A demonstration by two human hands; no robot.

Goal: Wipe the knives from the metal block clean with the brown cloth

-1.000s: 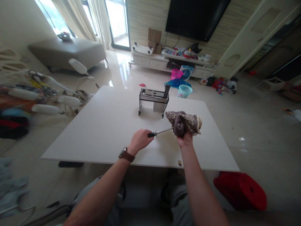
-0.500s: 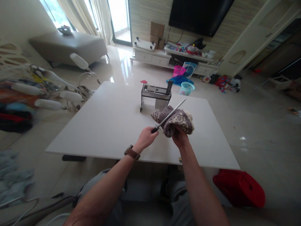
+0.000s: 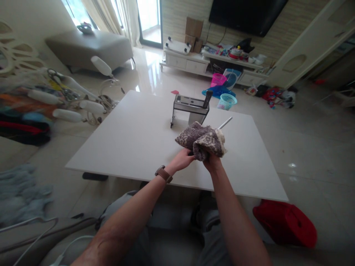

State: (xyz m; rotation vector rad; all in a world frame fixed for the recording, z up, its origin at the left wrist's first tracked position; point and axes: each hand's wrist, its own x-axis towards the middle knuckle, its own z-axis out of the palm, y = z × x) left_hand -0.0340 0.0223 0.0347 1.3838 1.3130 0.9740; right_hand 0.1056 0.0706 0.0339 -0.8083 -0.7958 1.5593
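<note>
My left hand [image 3: 183,159] is closed around the dark handle of a sharpening steel [image 3: 225,122]. Most of the rod is covered by a purple-grey and cream patterned towel [image 3: 191,136], and only its silver tip sticks out beyond the far right side. From below, my right hand [image 3: 213,162] grips the bunched towel, its fingers partly hidden under the folds. Just behind the towel stands a knife block [image 3: 191,103] with a slotted top, and one dark-handled knife [image 3: 208,99] is upright in its right end.
The white table [image 3: 119,144] lies under my hands. A red piece [image 3: 174,92] is by its far edge. Beyond are a teal basket [image 3: 226,100], a pink basket [image 3: 218,79] and a TV cabinet [image 3: 183,63]. A red bag-like object [image 3: 285,223] sits at the lower right.
The sharpening steel, lying across the top of the towel before, is now mostly hidden by the towel folds. My left hand has moved closer to my right. The camera view has shifted slightly.
</note>
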